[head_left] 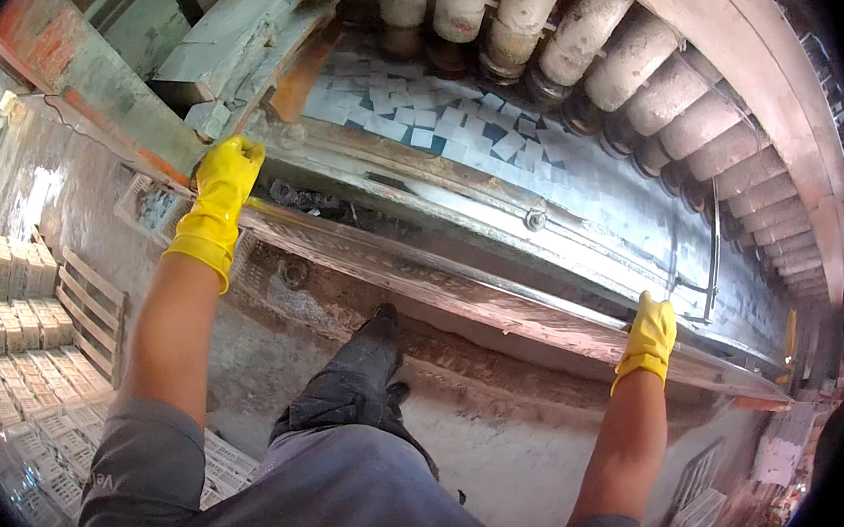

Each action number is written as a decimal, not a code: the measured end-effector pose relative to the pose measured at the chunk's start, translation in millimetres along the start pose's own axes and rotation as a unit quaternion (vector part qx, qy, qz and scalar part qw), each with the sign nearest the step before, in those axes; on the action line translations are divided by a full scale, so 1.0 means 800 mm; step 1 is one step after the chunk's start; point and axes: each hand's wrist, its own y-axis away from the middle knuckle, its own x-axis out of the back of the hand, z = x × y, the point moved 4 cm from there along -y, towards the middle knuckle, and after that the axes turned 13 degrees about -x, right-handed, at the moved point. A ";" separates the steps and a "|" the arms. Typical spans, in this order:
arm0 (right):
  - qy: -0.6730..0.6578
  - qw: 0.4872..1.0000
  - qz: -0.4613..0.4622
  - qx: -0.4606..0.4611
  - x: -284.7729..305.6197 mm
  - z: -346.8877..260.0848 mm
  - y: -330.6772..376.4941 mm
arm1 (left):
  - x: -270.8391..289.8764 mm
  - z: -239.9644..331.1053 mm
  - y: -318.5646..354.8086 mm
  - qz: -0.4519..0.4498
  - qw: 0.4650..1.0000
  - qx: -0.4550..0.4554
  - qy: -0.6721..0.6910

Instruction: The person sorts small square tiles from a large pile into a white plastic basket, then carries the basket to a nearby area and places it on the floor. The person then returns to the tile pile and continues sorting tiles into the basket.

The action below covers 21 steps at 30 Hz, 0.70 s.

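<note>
At the far left, stacks of pale grey perforated plastic crates [5,327] covered the floor, some stacked, others laid flat, with a slatted wooden pallet [92,310] leaning beside them against a rough, stained concrete wall [489,420].

The person's left hand [223,186], in a bright yellow rubber glove, reached up to the near edge of a long, wet metal rim [460,287] that ran slantwise across the scene. Its fingers [239,150] were curled and pressed against the machine's grey metal frame [252,23] just above the rim; whether they gripped anything or only leaned there, I could not tell. The bare forearm below came out of a grey sleeve.

In the middle, one leg in dark trousers was raised, and a black boot [376,335] stood against the concrete wall just below the rim. Beyond the rim lay a wide, shallow metal trough [588,203], and in it many small, pale square blocks [425,113] were scattered close together, some overlapping. Above them hung a curved row of thick, grimy cylindrical rollers [601,53].

To the right, the right hand [648,339], also gloved in yellow, rested on the same rim, its fingers [657,309] folded over the edge and closed upon it. The two hands were well apart along the rim.
</note>
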 end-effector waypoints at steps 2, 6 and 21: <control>0.054 0.995 0.041 0.075 -0.030 0.023 -0.045 | -0.002 -0.002 -0.003 -0.011 1.000 -0.001 0.003; 0.030 0.996 0.039 0.072 -0.008 0.006 -0.009 | 0.003 -0.002 -0.008 -0.029 0.999 0.012 0.008; -0.014 0.998 0.023 0.063 -0.004 -0.018 0.013 | 0.042 0.003 -0.010 0.006 0.999 -0.026 -0.036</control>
